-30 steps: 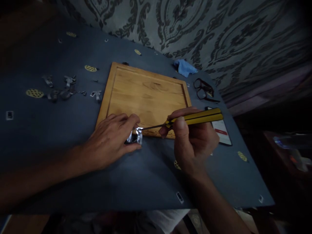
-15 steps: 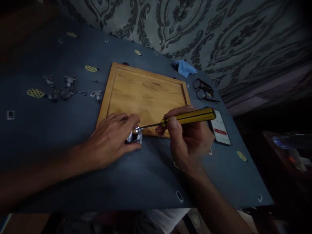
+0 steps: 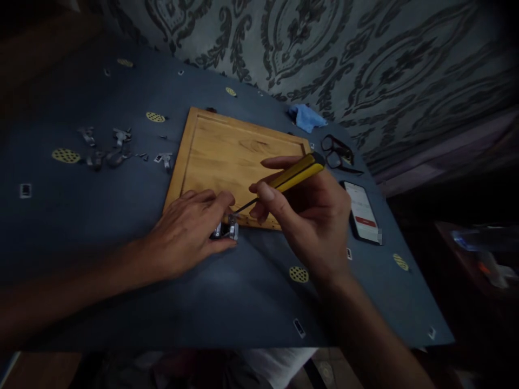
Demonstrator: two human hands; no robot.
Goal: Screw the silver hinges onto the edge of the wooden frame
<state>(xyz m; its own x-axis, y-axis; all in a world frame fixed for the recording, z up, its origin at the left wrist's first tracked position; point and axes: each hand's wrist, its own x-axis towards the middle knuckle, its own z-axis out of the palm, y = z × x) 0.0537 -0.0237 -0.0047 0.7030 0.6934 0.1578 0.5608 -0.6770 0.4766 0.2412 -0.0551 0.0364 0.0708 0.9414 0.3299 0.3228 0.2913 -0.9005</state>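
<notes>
Screwdriver on a small metal part

Left hand (image 3: 184,237) pinches the metal part (image 3: 229,230) mid-frame; right hand (image 3: 312,221) grips the yellow screwdriver (image 3: 294,174), tip touching it.

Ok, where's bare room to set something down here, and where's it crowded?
Bare: the far half of the wooden board; blue table between left hand and scattered metal parts; the strip between both forearms. Crowded: the board's near edge, where the left hand pins a metal piece and the right hand holds a screwdriver; phone, glasses, cloth at right.
</notes>
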